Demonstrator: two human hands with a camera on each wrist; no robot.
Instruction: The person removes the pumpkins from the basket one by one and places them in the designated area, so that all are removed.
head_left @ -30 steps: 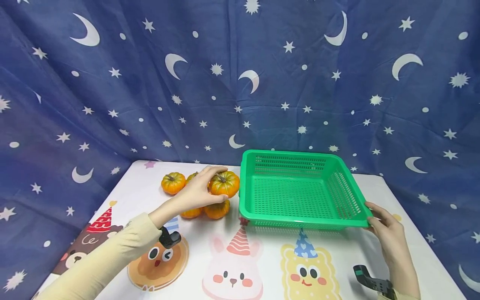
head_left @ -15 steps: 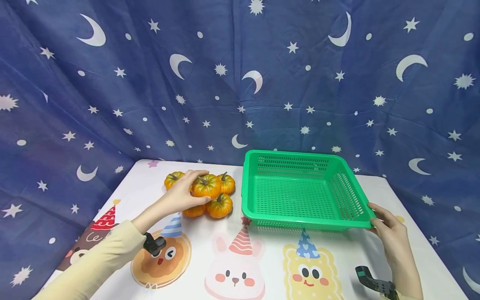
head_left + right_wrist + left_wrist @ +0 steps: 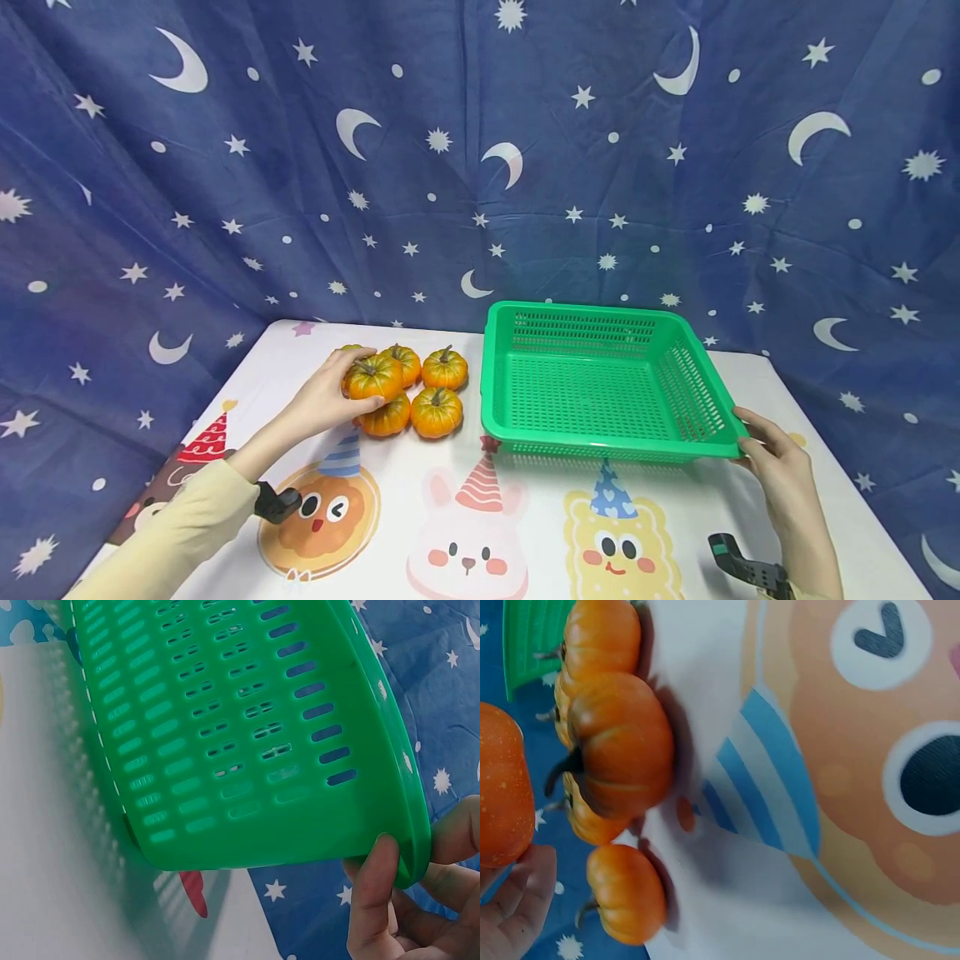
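Note:
My left hand (image 3: pixel 326 400) grips a small orange pumpkin (image 3: pixel 373 377) with green-yellow streaks, holding it above the left part of a pumpkin group. In the left wrist view the held pumpkin (image 3: pixel 501 784) is cut by the left edge, with fingers (image 3: pixel 526 900) below it. Several like it lie close by on the table, among them a front pumpkin (image 3: pixel 437 412) and a back one (image 3: pixel 445 367); another behind my hand is mostly hidden. At the far side, my right hand (image 3: pixel 783 462) pinches the front right corner of a green plastic basket's rim (image 3: pixel 600 444).
The basket's slotted floor shows bare. A white tablecloth (image 3: pixel 547 508) with cartoon prints covers the table. Close behind it hangs a dark blue curtain (image 3: pixel 420 167) with moons and stars. Each wrist wears a black camera mount (image 3: pixel 742 567).
My left hand has carried its pumpkin leftward, from beside the basket to over the left pumpkins, uncovering those on the right. My right hand stays on the basket corner.

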